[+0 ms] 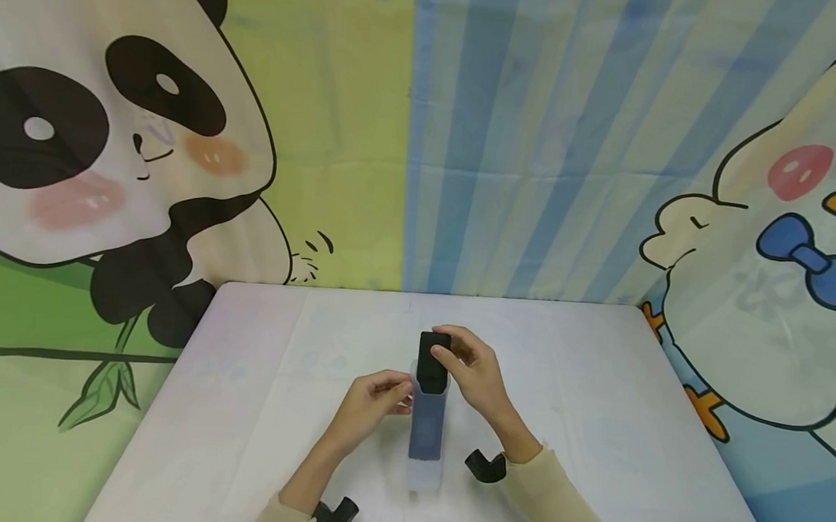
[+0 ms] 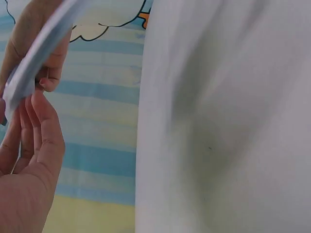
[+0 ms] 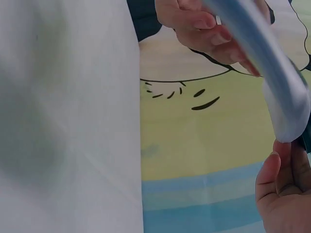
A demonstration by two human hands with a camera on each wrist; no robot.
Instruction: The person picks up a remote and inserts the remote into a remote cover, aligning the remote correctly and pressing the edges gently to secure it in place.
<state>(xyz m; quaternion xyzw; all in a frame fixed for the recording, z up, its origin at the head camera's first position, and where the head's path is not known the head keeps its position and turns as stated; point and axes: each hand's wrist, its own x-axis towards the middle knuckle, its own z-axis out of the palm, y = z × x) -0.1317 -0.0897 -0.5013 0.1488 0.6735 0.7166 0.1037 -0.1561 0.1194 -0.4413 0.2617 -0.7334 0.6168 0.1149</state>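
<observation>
A long, narrow translucent bluish sleeve (image 1: 427,430) stands out in front of the person in the head view, its near end paler. From its far end sticks a black rectangular object (image 1: 432,361), whose exact kind I cannot tell. My right hand (image 1: 472,370) pinches the black object between thumb and fingers. At the sleeve's left edge, my left hand (image 1: 379,396) pinches it near the far end. Close up in the left wrist view, the fingers of my left hand (image 2: 36,145) meet the sleeve (image 2: 41,48). The right wrist view shows the sleeve (image 3: 265,53) blurred, above my right hand (image 3: 286,189).
A white-covered table (image 1: 301,441) lies below the hands. Behind it hangs a cloth backdrop (image 1: 533,142) with cartoon animals and stripes. Black wrist mounts (image 1: 485,467) sit at both sleeve cuffs.
</observation>
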